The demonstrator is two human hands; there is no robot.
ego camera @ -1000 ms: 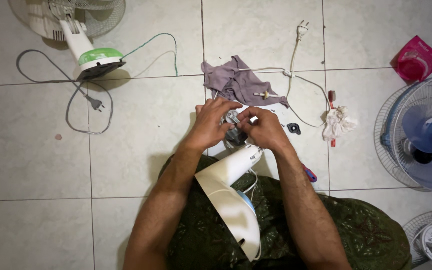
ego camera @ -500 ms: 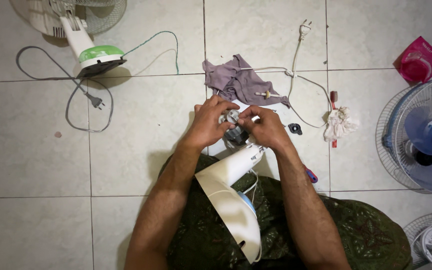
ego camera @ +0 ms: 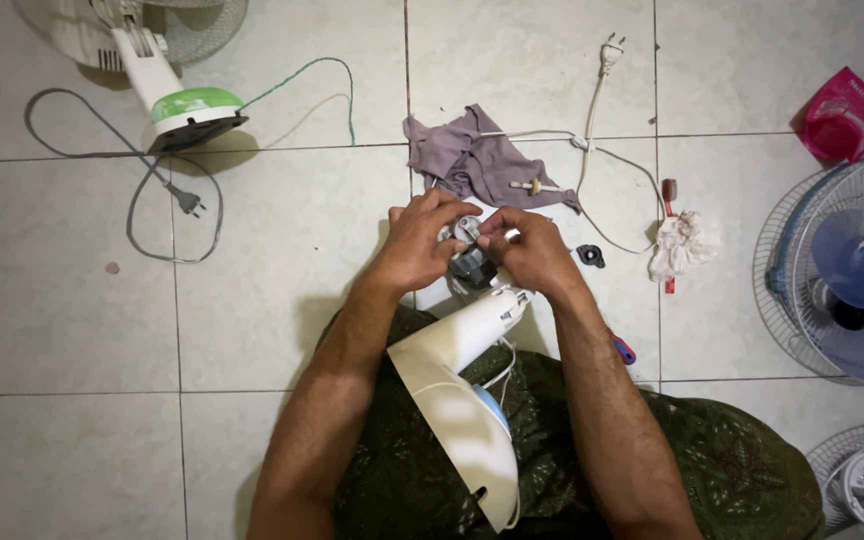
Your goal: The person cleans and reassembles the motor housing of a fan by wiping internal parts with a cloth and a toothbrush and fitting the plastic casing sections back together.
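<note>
Fan stand (ego camera: 457, 385) axis toward hands, motor (ego camera: 469, 258) prob. upright.

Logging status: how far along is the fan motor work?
Done: blade and guard are off, lying to the right. In hand: left hand and right hand both grip the bare motor atop the white stand. Left: small black part and shaft piece lie loose on the floor.

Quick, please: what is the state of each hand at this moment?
Left hand: closed around the fan motor.
Right hand: closed on the same fan motor, fingers pinching its top.
</note>
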